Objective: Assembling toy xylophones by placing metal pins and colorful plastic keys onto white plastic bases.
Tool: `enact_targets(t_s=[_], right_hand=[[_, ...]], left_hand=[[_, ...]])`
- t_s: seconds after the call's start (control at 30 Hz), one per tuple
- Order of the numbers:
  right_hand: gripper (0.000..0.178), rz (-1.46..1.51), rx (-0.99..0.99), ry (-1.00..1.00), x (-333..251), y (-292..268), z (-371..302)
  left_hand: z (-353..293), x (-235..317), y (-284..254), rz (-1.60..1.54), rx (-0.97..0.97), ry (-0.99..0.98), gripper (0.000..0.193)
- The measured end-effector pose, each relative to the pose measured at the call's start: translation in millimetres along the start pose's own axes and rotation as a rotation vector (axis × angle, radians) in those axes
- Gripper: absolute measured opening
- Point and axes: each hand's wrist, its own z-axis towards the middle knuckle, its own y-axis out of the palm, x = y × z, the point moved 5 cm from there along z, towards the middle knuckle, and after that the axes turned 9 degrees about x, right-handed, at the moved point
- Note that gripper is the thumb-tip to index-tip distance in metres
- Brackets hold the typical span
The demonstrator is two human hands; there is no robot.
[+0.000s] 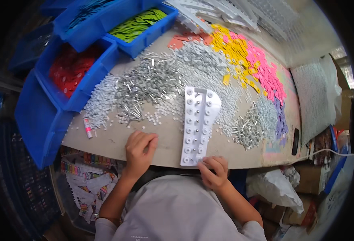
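Observation:
A white plastic jig (194, 128) lies lengthwise on the table in front of me, its far end wider and rounded on one side. Small white plastic rings sit along both its edges, and small metal pins stand in a row down its middle. At its near right corner my right hand (216, 172) has its fingertips pinched over a small white ring (199, 159). To the left of the jig, my left hand (140, 149) rests just above the tabletop with fingers curled and thumb pressed in; whatever it may hold is hidden.
Beyond the jig spread heaps of metal pins (150, 82), white rings (104, 94), and yellow (233, 46), pink (267, 74) and purple (281, 118) strips. Blue bins (78, 102) with red and green strips stand left. White racks (233, 14) lie at the back.

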Motion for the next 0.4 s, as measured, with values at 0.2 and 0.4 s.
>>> enact_targets(t_s=[0.2, 0.4], right_hand=[[0.015, 0.033, 0.303, -0.148, -25, -17, 124], [0.033, 0.397, 0.113, -0.269, -87, 73, 280]], left_hand=[[-4, 0, 12, -0.004, 0.003, 0.105, 0.008], [-26, -22, 12, -0.011, 0.028, 0.029, 0.024]])
